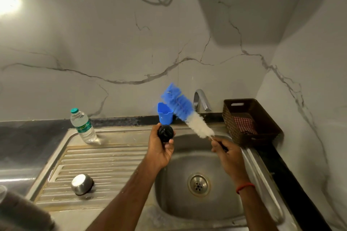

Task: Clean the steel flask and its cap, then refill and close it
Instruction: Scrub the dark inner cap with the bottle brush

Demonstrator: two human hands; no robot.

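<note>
Grey-veined marble walls (131, 43) are meeting far right, and light (7, 2) is glaring far left above the dark desk (28, 131).

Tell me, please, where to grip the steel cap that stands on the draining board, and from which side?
Grip the steel cap round its side wall, coming from above: it stands closed end up on the draining board, with free space all round.

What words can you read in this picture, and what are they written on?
"Signatu": green curly letters on the label of the water bottle; the end of the word curves out of sight.
Small print on that same label: too small to read.
No writing shows on the black cap, the brush, the blue cup or the basket.
</note>
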